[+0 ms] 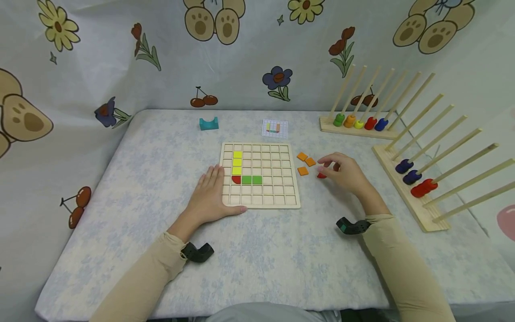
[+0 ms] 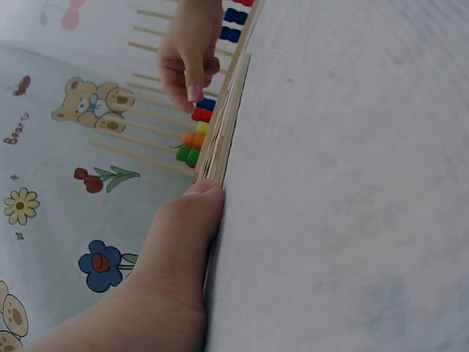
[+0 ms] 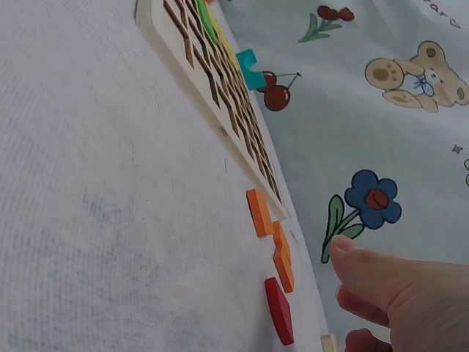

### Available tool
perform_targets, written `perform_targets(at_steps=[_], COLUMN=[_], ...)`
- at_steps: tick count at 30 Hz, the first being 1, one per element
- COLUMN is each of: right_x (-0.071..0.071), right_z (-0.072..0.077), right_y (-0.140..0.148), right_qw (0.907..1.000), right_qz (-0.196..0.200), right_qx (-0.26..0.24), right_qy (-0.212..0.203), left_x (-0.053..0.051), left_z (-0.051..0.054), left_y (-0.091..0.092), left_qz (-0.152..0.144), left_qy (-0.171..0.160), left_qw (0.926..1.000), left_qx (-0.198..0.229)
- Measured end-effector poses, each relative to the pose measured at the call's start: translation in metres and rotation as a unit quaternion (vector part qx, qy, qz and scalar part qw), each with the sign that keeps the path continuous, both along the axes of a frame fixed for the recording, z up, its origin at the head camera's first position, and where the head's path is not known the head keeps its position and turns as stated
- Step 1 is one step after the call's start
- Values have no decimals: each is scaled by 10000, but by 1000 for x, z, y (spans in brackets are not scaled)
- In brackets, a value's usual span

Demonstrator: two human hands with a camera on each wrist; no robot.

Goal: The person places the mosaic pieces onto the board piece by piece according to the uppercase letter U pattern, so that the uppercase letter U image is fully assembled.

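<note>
A wooden grid board (image 1: 275, 197) lies on the table, with yellow tiles (image 1: 237, 162) in a column, a round-cornered red tile (image 1: 236, 179) at its foot and two green tiles (image 1: 251, 180) beside that. My left hand (image 1: 205, 197) rests flat along the board's left side, thumb (image 2: 194, 213) against the front edge. To the right of the board my right hand (image 1: 342, 172) hovers over a loose red piece (image 3: 279, 312), fingers loosely bent. In the right wrist view that piece lies on the table, apart from the thumb. Three orange tiles (image 1: 303, 171) lie between board and hand.
Behind the board are a small printed pattern card (image 1: 275, 129) and a teal notched block (image 1: 208, 124). Two wooden peg racks with coloured beads stand at the right, one at the back (image 1: 358, 126) and one nearer (image 1: 410, 188). A printed cloth hangs behind.
</note>
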State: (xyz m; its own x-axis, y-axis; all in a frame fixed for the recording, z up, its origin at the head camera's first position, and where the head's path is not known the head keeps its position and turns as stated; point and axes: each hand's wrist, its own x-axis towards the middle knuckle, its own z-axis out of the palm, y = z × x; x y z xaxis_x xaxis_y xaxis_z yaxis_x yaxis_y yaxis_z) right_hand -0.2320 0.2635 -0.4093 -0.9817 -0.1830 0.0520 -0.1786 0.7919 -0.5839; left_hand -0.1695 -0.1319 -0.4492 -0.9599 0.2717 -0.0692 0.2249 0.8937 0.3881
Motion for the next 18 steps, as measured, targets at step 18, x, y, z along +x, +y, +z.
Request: perform_targets(at_steps=[18], right_x=[-2], right_z=[-22], right_y=[21], right_qw=[9993], right_qz=[-10], right_qx=[346], right_qy=[-142], left_x=[-1], left_z=[-1], left_y=[0], left_qz=[-16], left_qy=[20], left_qw=[10000], left_qx=[11])
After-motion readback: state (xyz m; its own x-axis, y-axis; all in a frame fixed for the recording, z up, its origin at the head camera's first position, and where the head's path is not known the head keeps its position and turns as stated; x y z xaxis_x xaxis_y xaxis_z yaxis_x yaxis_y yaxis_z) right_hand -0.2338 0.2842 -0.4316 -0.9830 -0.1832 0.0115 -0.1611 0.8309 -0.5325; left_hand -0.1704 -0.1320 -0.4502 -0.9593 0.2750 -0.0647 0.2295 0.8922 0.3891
